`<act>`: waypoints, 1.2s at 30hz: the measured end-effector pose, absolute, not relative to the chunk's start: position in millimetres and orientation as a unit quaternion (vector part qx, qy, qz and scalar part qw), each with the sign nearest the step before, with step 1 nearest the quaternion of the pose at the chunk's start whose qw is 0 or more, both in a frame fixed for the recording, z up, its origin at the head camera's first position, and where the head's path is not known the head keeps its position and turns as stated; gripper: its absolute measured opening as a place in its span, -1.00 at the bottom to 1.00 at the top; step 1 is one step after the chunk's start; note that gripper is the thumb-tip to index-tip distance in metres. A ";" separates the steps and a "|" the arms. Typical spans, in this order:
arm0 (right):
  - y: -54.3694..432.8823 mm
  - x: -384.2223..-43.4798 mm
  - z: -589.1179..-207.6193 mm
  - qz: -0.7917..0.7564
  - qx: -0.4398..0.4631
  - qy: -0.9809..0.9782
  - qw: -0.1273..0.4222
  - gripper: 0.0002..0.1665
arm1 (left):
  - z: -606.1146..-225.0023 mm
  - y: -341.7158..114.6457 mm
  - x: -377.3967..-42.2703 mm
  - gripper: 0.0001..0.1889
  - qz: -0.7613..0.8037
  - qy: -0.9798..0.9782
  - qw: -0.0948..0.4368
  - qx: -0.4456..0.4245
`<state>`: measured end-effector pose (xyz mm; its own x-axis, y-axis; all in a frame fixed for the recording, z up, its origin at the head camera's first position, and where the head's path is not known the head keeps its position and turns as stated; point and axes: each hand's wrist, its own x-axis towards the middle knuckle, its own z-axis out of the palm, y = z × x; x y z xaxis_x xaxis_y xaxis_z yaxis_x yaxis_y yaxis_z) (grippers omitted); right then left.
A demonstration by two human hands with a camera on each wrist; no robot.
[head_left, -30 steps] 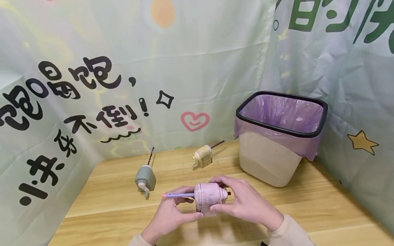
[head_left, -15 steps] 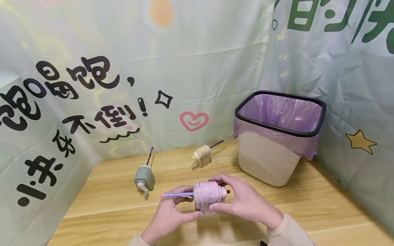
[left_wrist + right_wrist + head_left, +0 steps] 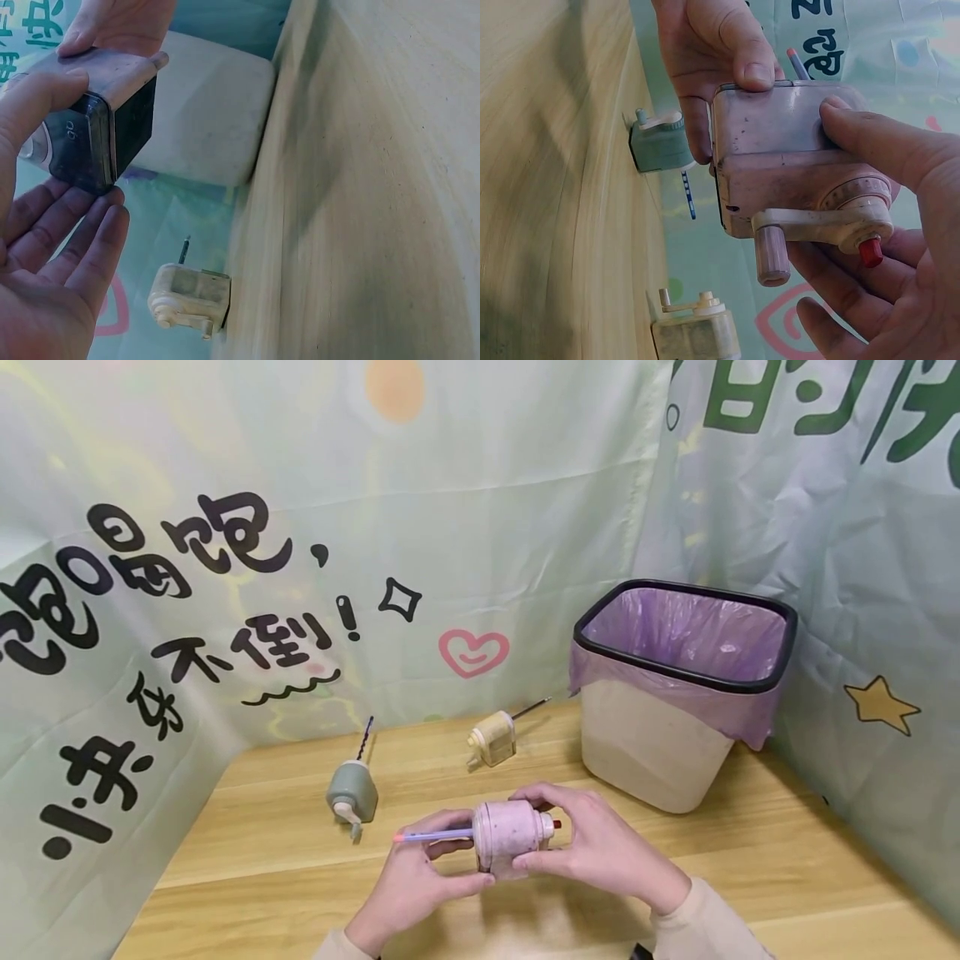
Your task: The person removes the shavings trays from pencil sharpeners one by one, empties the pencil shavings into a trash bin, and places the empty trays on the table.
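A pink hand-crank pencil sharpener (image 3: 506, 839) is held above the table between both hands, lying on its side. From its left end sticks a purple pencil (image 3: 442, 835) with a pink tip. My left hand (image 3: 423, 877) grips that end, thumb at the near side and fingers beyond. My right hand (image 3: 600, 847) holds the crank end, its thumb pressing the body in the right wrist view. There the crank handle (image 3: 772, 255) hangs below the sharpener, near a red pencil end (image 3: 871, 253). A dark, clear-looking compartment (image 3: 135, 124) shows in the left wrist view.
A grey-green sharpener (image 3: 352, 793) with a dark pencil stands at the left back. A cream sharpener (image 3: 495, 739) with a black pencil stands farther back. At the right is a white bin (image 3: 652, 743) lined with a purple bag. Printed cloth (image 3: 360, 527) encloses the wooden table (image 3: 262, 860).
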<state>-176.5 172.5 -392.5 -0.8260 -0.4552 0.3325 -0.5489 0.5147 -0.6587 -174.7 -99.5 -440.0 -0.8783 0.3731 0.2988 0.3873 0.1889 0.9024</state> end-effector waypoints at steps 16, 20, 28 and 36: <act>172.7 -176.5 -394.1 0.393 0.290 -0.870 0.065 -0.32 | -438.6 -99.1 -173.5 -0.34 -0.597 -0.768 -0.009 -0.232; 173.1 -177.0 -394.2 0.395 0.291 -0.869 0.062 -0.32 | -438.6 -98.7 -173.5 -0.36 -0.595 -0.770 -0.012 -0.231; 173.2 -177.2 -394.5 0.392 0.291 -0.870 0.065 -0.32 | -440.3 -97.6 -173.3 -0.36 -0.598 -0.771 -0.015 -0.220; 173.6 -178.0 -395.0 0.395 0.291 -0.869 0.062 -0.32 | -440.5 -98.0 -173.1 -0.35 -0.603 -0.766 -0.018 -0.223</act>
